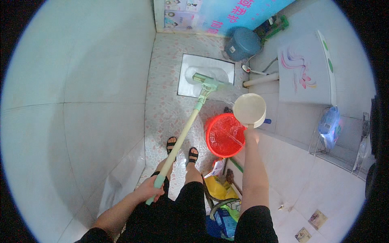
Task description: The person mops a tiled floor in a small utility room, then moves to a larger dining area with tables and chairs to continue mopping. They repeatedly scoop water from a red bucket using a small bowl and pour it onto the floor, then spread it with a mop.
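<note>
Checked left hand (152,189) first: clamped on the mop (182,141) just short of its near end. Checked right hand (252,135): clamped on the near end of the white dipper (250,109), well out to the far right of left hand.

Located the mop on a straight slant from near left to far right, running out past the sandals (193,154) to the pan (229,69). Found the mop head (204,79) over the pan, roughly crosswise to the mop's long axis. Cannot tell whether touching the surface or just above it.

Relation of note: mop head far and somewhat right of left hand, but far and left of right hand; nearer to right hand, yet joined only to left hand through the length of the mop. Dipper to the near right of mop head, apart from it, with splashed water (231,95) in the gap between.

Found the red bucket (214,141) near and left of the dipper, partly covered by it in view, with water inside. Not possible to judge the height of the dipper above the bucket.

Also recorded: blue bin (243,44) at far right, beyond the pan; white box (302,73) on the right wall; yellow bag (214,188) on the near side of the bucket.
</note>
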The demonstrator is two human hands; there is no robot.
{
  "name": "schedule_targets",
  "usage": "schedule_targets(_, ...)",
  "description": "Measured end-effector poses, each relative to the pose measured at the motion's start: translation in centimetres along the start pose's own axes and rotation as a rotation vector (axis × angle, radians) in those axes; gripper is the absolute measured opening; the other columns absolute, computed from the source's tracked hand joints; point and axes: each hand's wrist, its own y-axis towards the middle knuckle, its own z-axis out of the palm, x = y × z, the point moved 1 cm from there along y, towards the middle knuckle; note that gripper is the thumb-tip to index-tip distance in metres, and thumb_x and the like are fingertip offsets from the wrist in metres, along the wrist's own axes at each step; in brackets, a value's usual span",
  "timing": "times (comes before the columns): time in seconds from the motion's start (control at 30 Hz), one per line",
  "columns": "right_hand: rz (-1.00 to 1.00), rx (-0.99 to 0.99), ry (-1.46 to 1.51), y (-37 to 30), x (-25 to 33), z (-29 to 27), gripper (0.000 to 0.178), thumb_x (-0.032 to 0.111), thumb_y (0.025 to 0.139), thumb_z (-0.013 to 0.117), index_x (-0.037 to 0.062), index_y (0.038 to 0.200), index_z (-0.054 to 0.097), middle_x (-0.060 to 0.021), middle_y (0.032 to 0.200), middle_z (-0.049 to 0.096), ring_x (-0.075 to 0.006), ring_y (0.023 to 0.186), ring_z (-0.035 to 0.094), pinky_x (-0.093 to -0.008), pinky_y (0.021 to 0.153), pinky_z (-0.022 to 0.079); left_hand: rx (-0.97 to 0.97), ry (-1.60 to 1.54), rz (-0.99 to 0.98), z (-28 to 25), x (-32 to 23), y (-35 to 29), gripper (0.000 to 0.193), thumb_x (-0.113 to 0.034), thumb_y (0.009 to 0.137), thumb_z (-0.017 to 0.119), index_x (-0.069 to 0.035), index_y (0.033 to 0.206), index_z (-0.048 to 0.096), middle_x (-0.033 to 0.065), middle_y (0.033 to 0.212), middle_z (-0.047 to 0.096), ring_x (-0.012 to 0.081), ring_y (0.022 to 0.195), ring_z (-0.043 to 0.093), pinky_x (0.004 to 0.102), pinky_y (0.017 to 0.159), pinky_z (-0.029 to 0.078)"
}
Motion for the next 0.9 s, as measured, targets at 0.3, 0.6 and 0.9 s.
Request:
schedule_targets(0.3,0.073,-0.259,0.148,-4.3,6.1,-7.3,0.034,0.017,0.075,0.055,-0.0009,0.102,0.046,-0.0175,0.101,0.057,-0.0297,0.096,0.056,-0.0387,0.08,0.046,0.12,-0.066,0.081,0.0,-1.5,1.7,0.022,-0.005,0.069,0.058,-0.005,0.083,0.042,0.006,0.06,0.048,0.015,0.041,0.049,0.0277,0.036,0.042)
schedule_targets(0.6,0.044,-0.623,-0.009,-3.9,7.8,-6.3,0.023,0.014,0.081,0.049,0.0029,0.101,0.044,-0.0137,0.099,0.053,-0.0268,0.096,0.053,-0.0403,0.079,0.046,0.181,-0.141,0.058,-0.2,-2.8,2.7,0.018,-0.003,0.066,0.057,-0.002,0.077,0.042,0.0053,0.056,0.047,0.0137,0.041,0.047,0.0271,0.037,0.04)
schedule_targets(0.9,-0.007,-0.047,0.464,-8.0,-1.1,7.9,0.05,0.024,0.076,0.053,-0.0116,0.109,0.042,-0.0256,0.096,0.055,-0.0327,0.091,0.056,-0.0379,0.076,0.046,0.145,-0.253,-0.033,-0.1,-2.9,3.4,0.021,-0.001,0.065,0.056,-0.002,0.08,0.041,0.0055,0.057,0.047,0.013,0.04,0.046,0.027,0.037,0.04)
